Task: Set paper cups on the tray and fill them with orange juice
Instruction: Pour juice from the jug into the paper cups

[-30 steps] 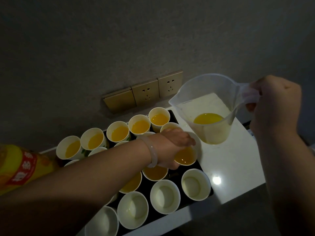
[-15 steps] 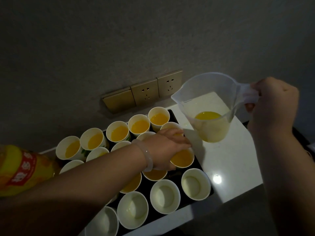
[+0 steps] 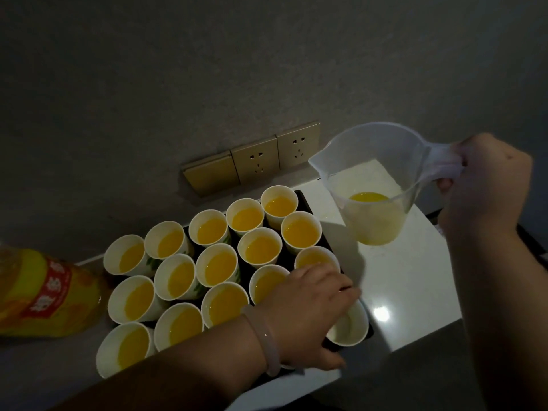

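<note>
- Right grip (image 3: 486, 185) clamped the handle of the jug (image 3: 376, 203), held above the table (image 3: 415, 277).
- Left grip (image 3: 311, 312) covered the empty cup (image 3: 351, 326) at the corner of the tray (image 3: 305, 200); clasping or resting, I couldn't tell.
- Steadying that cup and pouring slowly seemed wisest.

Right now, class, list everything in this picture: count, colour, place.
filled paper cups: fifteen, white, orange juice inside, on the tray
empty paper cup: one visible, white, tray's near right corner
tray: one, black, on the counter
counter: one, white, below the wall
jug: one, clear, little juice, above the counter
bottle: one, yellow, red label, far left
wall plates: three, gold, behind the tray
bracelet: one, pale, left wrist
left hand: holds the empty paper cup
right hand: grips the jug's handle
</note>
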The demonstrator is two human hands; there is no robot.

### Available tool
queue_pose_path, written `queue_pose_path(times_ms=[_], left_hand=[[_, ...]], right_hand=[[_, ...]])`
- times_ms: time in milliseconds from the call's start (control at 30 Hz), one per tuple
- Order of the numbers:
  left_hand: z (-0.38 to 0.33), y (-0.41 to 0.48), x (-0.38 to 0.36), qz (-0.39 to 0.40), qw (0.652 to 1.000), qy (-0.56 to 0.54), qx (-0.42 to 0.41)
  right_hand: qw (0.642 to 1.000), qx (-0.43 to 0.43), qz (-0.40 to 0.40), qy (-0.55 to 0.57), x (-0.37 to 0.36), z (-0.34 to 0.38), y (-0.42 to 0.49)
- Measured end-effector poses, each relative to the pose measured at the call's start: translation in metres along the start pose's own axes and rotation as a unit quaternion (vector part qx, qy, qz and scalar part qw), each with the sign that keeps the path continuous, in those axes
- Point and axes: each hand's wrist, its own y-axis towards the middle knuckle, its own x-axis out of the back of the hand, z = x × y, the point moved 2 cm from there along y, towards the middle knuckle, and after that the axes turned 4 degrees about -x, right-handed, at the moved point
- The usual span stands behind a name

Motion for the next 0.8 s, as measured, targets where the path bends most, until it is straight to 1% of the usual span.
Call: queue_pose_path(times_ms=[133, 233, 367, 467, 567, 667, 800], left_hand=[[-0.002, 0.004, -0.009, 0.009, 0.999, 0.033, -0.008], [-0.003, 0.007, -0.013, 0.001, 0.999, 0.052, -0.005], [-0.004, 0.009, -0.015, -0.025, 0.999, 0.039, -0.006], [-0.004, 0.008, -0.010, -0.053, 0.998, -0.021, 0.005], [-0.007, 0.007, 0.002, -0.084, 0.990, -0.104, 0.036], [-0.010, 0.002, 0.017, -0.122, 0.969, -0.201, 0.070], [-0.011, -0.011, 0.039, -0.196, 0.932, -0.277, 0.125]], right_hand=[[1.000, 0.004, 0.014, -0.015, 0.002, -0.001, -0.002], [1.000, -0.009, 0.011, -0.001, 0.004, -0.001, -0.004], [1.000, -0.022, 0.005, 0.011, 0.001, -0.003, -0.008], [0.999, -0.027, 0.006, 0.027, -0.001, -0.003, -0.011], [0.999, -0.030, 0.004, 0.044, -0.004, -0.003, -0.012], [0.999, -0.029, 0.006, 0.044, -0.005, -0.001, -0.011], [0.999, -0.024, 0.009, 0.043, -0.007, 0.002, -0.011]])
